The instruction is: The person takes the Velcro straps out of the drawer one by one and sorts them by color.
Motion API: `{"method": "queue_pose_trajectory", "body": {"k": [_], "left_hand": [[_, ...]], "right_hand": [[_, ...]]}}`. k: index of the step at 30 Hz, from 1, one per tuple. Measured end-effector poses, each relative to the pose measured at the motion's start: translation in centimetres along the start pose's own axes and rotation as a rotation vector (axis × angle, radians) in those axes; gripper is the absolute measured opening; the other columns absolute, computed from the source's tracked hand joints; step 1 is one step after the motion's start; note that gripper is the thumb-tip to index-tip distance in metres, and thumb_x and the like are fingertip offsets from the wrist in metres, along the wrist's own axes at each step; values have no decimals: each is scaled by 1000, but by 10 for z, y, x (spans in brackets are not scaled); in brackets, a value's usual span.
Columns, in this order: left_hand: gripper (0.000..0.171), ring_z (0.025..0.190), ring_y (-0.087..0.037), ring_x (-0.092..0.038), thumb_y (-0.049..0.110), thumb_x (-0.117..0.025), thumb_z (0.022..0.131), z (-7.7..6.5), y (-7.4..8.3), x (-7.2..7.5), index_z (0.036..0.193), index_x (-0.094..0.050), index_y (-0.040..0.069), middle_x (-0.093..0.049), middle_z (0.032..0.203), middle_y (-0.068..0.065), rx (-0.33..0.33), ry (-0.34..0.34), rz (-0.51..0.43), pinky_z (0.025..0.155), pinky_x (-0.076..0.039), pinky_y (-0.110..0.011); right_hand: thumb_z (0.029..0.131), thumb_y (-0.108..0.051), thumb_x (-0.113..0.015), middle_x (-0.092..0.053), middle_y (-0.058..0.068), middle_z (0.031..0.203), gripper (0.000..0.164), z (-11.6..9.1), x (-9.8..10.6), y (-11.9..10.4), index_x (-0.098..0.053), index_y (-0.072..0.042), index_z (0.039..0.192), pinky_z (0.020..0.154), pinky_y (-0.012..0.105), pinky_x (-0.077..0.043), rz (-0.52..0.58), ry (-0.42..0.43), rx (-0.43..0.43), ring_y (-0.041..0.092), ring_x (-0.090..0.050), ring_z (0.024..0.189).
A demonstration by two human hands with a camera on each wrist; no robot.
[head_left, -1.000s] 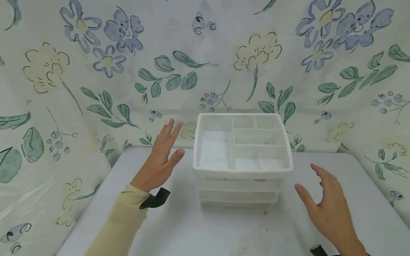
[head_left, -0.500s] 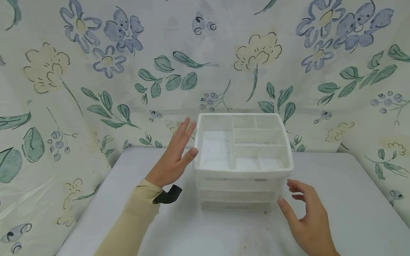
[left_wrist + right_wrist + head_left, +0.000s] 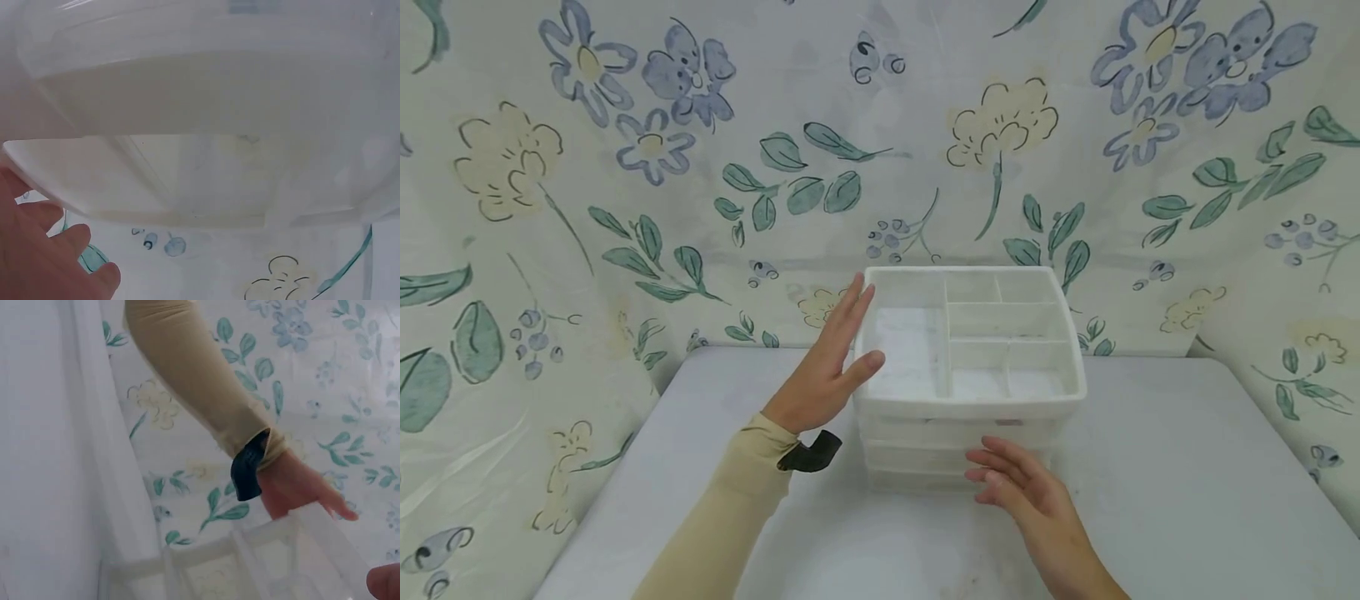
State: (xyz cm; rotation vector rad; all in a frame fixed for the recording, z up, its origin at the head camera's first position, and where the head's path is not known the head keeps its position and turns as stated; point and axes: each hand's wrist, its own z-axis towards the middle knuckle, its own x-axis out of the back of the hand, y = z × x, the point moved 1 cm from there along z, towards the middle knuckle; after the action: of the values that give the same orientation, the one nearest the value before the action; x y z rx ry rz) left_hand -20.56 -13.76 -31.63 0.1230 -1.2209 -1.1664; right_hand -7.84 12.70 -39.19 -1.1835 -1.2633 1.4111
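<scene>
- Your left hand (image 3: 816, 379) has fingers straight and thumb apart, the white organizer (image 3: 970, 407) just beside its palm.
- Your right hand (image 3: 1037, 508) has fingers loosely bent, unclamped; the organizer's drawers (image 3: 913, 460) are just beyond its fingertips, contact unclear.

Floral sheet (image 3: 925, 108): I see it hanging behind the table (image 3: 1187, 467) and along both sides, pale and creased.
Blue flowers (image 3: 589, 62): clustered high on it, left and right, in my head view.
Cream blooms (image 3: 1007, 133): dark-outlined.
Green leaves (image 3: 805, 196): in sprigs among them.
Table surface: I read it as whitish, far corners rounded.
</scene>
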Motion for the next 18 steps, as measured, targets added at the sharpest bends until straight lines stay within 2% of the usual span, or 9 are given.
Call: {"method": "queue_pose_trajectory", "body": {"k": [3,6,11,18], "left_hand": [[80,154,-16,3,47,-47,103,1,-1,-2,163,-5,17,7,169,6,-4,0,1,121,-9,-60],[77,154,-16,2,36,-47,103,2,-1,-4,163,-5,13,6,169,4,-18,1,13,122,-9,-57],[70,154,-18,-2,23,-46,102,3,-2,-6,161,-12,6,0,169,0,-48,19,37,122,-10,-55],[66,154,-20,-5,23,-43,101,2,-4,-7,159,-18,7,-2,169,0,-38,27,55,122,-11,-54]], "right_hand": [[104,-19,-54,-52,22,144,50,6,-7,1,-40,-1,148,97,29,-53,130,0,-91,21,-60,122],[103,-20,-55,-49,22,147,55,10,-13,2,-35,1,149,99,30,-51,230,16,-132,21,-59,125],[102,-15,-56,-48,21,148,53,15,-21,3,-37,6,147,102,31,-49,358,56,-127,21,-58,127],[101,-12,-56,-46,20,149,53,19,-28,5,-36,6,146,102,29,-49,419,65,-124,20,-58,127]]}}
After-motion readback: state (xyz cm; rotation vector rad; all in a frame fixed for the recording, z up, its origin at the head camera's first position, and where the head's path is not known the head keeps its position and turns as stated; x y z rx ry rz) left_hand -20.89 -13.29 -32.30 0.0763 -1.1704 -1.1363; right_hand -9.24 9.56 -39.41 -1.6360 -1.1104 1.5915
